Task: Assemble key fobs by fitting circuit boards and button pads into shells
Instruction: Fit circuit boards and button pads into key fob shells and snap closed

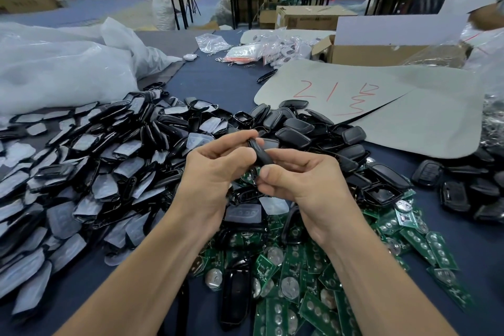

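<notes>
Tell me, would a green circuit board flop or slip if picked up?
Probably stiff: the boards lie flat and straight-edged. Likely light, being thin, though metal cells add weight. Loosely overlapped, neighbours may slide when one is pulled.

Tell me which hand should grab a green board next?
Probably the right hand: the green boards spread below it and out to its side, and the left hand can hold the black shell that both grip now.
</notes>
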